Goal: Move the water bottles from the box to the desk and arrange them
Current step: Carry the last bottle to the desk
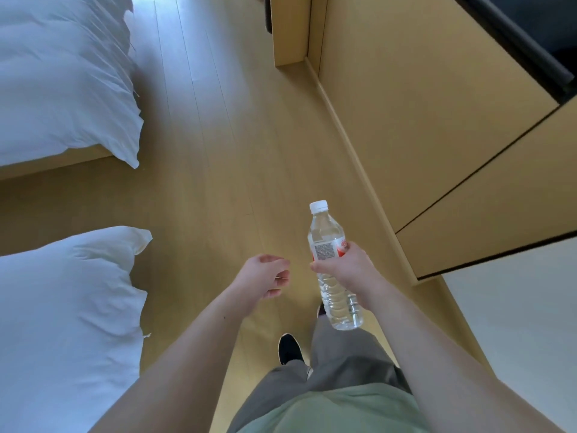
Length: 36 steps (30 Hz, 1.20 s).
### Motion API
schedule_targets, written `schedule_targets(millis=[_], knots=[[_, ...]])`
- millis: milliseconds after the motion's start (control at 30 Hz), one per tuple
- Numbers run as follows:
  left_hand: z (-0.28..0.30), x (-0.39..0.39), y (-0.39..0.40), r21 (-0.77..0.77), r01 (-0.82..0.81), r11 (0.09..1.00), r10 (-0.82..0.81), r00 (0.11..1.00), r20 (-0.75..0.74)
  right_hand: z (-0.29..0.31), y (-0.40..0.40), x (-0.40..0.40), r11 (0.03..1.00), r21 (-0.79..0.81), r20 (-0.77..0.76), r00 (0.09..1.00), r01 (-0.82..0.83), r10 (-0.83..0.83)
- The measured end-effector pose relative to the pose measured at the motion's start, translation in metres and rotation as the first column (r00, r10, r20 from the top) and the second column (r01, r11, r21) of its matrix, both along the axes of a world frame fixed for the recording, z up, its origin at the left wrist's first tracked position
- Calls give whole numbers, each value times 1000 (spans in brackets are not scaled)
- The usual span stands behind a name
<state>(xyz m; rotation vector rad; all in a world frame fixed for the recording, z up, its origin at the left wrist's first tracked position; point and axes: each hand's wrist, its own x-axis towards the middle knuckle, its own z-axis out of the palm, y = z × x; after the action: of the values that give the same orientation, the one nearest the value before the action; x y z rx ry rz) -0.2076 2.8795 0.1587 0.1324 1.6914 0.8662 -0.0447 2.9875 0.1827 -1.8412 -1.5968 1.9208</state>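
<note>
Above the wooden floor [237,170], between the beds and the cabinets, the person's right hand [346,267] grips a clear water bottle [331,264] around its middle, the fingers curled over the red and white label with the thumb [318,266] across the front. This bottle is held in the air, nearly upright and leaning slightly, its white cap [318,206] pointing away from the person and its ribbed base toward the body. It looks full of clear water.

Just beside it, the left hand [265,276] hangs in the air holding nothing, its fingers loosely curled and apart from the bottle.

Below the arms show a green shirt [337,410], grey trousers [343,360] and a black shoe [289,350] on the floor.

On the left, two beds with white bedding [62,82] stand well apart from the hands, a strip of floor between them. On the right runs light wooden cabinetry [421,120], with a dark panel [530,35] at the top corner and a white surface [515,307] lower down.
</note>
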Motion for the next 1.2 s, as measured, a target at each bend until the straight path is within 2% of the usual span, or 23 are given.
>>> schedule_targets(millis=[367, 767, 933, 1200], knots=[[-13, -100, 128, -3, -53, 999, 53, 998, -23, -16, 146, -111, 998, -45, -49, 998, -36, 34], [7, -206, 281, 11, -151, 988, 151, 988, -42, -19, 317, -238, 991, -54, -60, 991, -121, 118], [4, -263, 330, 13, -190, 982, 190, 981, -25, -25, 373, -294, 990, -46, -42, 990, -136, 134], [-13, -388, 416, -10, -147, 989, 147, 989, -6, -37, 456, -407, 993, -48, -23, 994, -104, 103]])
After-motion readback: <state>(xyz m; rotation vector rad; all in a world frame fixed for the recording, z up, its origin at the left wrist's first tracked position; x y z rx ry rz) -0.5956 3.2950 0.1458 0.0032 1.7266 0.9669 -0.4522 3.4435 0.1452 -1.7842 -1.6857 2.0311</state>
